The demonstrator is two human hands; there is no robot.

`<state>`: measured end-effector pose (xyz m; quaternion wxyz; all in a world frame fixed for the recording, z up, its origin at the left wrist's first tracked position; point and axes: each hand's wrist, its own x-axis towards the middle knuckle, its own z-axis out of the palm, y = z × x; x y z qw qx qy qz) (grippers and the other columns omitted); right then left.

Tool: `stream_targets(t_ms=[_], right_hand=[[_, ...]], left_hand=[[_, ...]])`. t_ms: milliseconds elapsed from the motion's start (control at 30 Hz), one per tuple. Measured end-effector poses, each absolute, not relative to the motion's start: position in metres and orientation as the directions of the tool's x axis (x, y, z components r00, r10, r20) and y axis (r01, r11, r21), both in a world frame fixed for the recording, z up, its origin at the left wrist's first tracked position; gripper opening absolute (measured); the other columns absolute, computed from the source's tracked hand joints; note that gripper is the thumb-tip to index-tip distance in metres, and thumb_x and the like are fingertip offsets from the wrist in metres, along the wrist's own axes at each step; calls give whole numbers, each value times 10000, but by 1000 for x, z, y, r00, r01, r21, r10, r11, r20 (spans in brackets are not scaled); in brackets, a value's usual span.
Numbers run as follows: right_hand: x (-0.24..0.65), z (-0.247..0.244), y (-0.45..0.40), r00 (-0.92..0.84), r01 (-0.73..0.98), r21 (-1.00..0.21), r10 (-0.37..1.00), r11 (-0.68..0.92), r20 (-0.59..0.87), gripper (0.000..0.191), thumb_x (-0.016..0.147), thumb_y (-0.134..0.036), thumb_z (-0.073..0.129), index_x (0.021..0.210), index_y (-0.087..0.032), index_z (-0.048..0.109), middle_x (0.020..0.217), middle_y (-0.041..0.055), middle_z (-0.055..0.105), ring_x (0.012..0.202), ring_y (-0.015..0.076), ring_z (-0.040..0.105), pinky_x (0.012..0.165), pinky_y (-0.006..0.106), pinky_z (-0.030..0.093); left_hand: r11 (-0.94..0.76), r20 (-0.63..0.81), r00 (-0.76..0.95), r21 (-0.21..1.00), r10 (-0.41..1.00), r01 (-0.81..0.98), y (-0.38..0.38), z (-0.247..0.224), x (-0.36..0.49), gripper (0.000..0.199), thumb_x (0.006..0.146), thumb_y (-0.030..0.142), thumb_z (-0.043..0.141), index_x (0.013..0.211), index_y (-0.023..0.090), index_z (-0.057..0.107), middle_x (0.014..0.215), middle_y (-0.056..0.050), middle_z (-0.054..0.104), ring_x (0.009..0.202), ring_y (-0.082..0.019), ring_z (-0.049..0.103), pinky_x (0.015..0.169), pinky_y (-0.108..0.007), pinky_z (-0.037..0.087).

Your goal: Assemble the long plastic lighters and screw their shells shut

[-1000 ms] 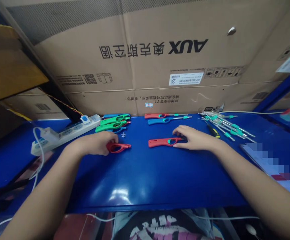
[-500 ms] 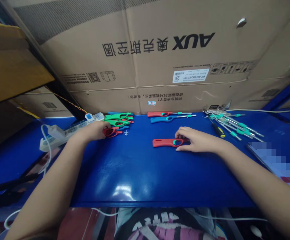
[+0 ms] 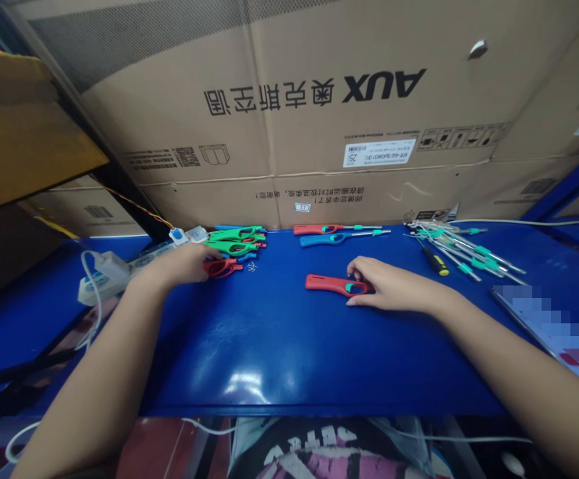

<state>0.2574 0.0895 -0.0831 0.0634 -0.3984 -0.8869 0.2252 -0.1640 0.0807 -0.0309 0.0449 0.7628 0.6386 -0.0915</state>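
Our left hand closed around rear end of red casing, its front end clear of fingers. Right thumb and forefinger parted, straddling front end of red lighter; we can't tell whether gripping. Blue tabletop spreads between hands, down to near edge.

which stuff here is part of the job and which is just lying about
Likely in use:
red handle at the left hand
red-green handle at the right hand
green handles
red tool and blue tool, rods fitted
metal rods with green pieces
screwdriver

Probably just lying about:
power strip
cardboard box
tablet-like device
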Motion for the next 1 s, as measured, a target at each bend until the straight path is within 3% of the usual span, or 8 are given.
stream_targets(t_ms=[100,200,267,333,433,533,700,1000], right_hand=[[254,-85,89,-667,696,-439,738,569,-101,418,840,-547,695,1012,-193,555,1010,87,610,856,236,571,726,343,439],[252,-87,89,-706,642,-478,705,600,-64,399,853,-538,690,1019,-197,565,1037,88,603,883,233,564,757,347,448],[249,-89,88,-749,582,-487,663,651,-10,403,861,-537,686,1060,-202,583,1085,90,590,952,242,553,814,360,452],[244,-90,86,-783,538,-470,622,700,30,401,869,-530,685,1099,-213,601,1113,87,581,1015,254,533,869,380,445],[236,-92,79,-785,527,-469,617,709,50,388,859,-505,712,1097,-217,607,1102,77,586,1039,259,519,892,385,437],[229,-92,72,-747,568,-502,665,652,19,393,825,-477,759,1038,-204,573,1061,69,594,1008,250,530,841,358,445],[225,-89,66,-692,641,-480,722,598,-25,408,799,-451,791,968,-201,517,1043,74,575,987,251,535,817,355,446],[223,-86,62,-672,687,-382,741,618,-9,438,777,-439,820,967,-202,504,1034,89,596,962,265,557,780,353,442]], left_hand=[[-184,-112,176,-61,978,981,77,-27,-154,387,806,237,576,1151,122,709,1100,-138,722,984,-309,668,838,-347,491],[-279,18,279,-10,960,960,69,-35,-123,348,922,323,503,1194,187,673,1224,-114,677,1106,-297,631,947,-379,478],[-503,174,480,129,860,854,59,-48,-94,344,978,360,481,1214,182,658,1239,-106,666,1179,-266,595,1040,-374,441],[-613,234,568,232,789,755,48,-67,-64,405,996,425,502,1302,183,610,1279,-112,643,1207,-263,572,1065,-392,429],[-650,195,643,450,741,613,35,-95,-31,470,927,464,643,1316,205,602,1229,-99,650,1130,-245,604,998,-370,482],[-595,242,578,575,779,561,33,-115,-19,347,891,342,709,1198,186,669,1103,-83,652,1012,-220,623,920,-348,509],[-538,267,490,616,830,576,32,-123,-16,281,878,280,713,1145,191,698,988,-56,629,920,-211,613,834,-347,508],[-577,291,511,562,809,593,31,-123,-15,285,923,315,662,1181,196,671,1012,-65,625,960,-228,592,885,-378,496]])
